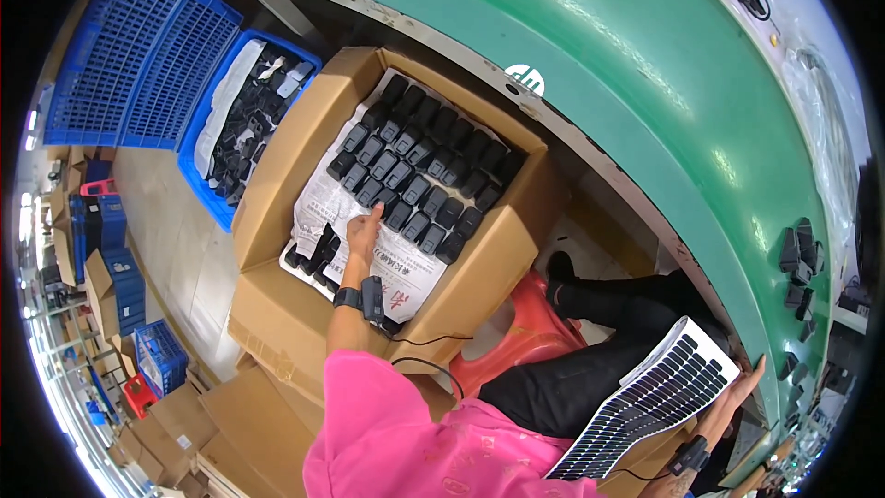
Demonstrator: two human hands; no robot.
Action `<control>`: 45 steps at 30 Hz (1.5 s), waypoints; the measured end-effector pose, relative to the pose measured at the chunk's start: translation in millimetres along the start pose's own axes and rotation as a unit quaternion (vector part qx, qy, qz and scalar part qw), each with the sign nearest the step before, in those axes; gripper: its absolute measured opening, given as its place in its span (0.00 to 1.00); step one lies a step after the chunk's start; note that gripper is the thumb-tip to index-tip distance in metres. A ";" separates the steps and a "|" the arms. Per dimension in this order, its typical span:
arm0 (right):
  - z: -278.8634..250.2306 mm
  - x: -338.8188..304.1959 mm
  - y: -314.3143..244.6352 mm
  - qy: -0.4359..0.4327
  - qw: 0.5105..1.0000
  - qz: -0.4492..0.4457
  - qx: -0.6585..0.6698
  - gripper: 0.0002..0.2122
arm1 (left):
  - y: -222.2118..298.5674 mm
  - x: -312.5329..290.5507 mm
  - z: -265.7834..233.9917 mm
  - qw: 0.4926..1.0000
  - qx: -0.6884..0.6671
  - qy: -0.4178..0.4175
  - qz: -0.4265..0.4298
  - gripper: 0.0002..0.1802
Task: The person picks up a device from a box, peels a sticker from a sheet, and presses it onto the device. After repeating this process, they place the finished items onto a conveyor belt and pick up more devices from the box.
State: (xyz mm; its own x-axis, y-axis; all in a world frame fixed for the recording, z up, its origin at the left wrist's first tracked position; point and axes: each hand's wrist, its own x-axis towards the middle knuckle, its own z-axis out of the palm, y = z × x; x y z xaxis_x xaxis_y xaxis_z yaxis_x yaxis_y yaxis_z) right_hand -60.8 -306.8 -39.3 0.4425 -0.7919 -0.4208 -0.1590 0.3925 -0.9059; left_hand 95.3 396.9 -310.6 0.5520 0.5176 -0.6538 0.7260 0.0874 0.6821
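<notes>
My left hand (363, 234) reaches into an open cardboard box (278, 159), its fingertips at a small black plastic piece (383, 197) and closed on it as far as I can see. Rows of similar black pieces (417, 190) lie there on a printed paper sheet (324, 203). More black pieces show under the paper's near left edge. At the bench edge, my right hand (735, 391) grips a white sheet of black rectangular stickers (656, 397). The sheet spreads over my lap and hides part of that hand. Dark devices with cables sit on both wrists.
A green workbench (590, 65) curves along the far and right side, with loose black pieces (800, 258) on it. Left of the box stands a blue crate (194, 143) of black parts beside a blue lattice crate (138, 55). A red stool (516, 337) is near my legs.
</notes>
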 end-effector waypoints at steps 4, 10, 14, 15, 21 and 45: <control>-1.7 6.9 2.9 -0.031 0.999 0.018 0.009 0.25 | -24.6 2.9 -11.0 0.960 0.070 0.059 0.265 0.19; -12.9 13.6 3.6 0.013 1.000 -0.012 0.016 0.24 | 7.8 -36.2 -0.7 0.823 0.313 0.131 0.456 0.20; -23.9 23.2 5.7 0.001 1.000 -0.007 0.004 0.33 | 14.4 -24.9 -7.4 0.809 0.372 0.069 0.449 0.24; -25.0 24.4 6.1 -0.018 1.000 -0.002 -0.002 0.33 | 16.0 -22.1 -7.2 0.814 0.398 0.056 0.420 0.23; -34.9 30.6 7.2 -0.044 0.999 -0.006 -0.006 0.32 | 15.7 -14.9 -3.1 0.803 0.490 0.050 0.336 0.21; -10.3 -36.4 -11.5 -0.010 0.990 -0.005 -0.144 0.29 | -19.0 -9.4 -20.2 0.837 0.305 0.090 0.445 0.19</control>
State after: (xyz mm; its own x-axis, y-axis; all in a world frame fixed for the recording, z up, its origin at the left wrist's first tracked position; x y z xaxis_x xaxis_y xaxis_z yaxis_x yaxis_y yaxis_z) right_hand -84.2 -287.3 -14.1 0.4627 -0.7841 -0.4136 -0.3981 0.2331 -0.8872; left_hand 68.1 407.6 -310.8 0.9547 0.2719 0.1212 0.1657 -0.8237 0.5422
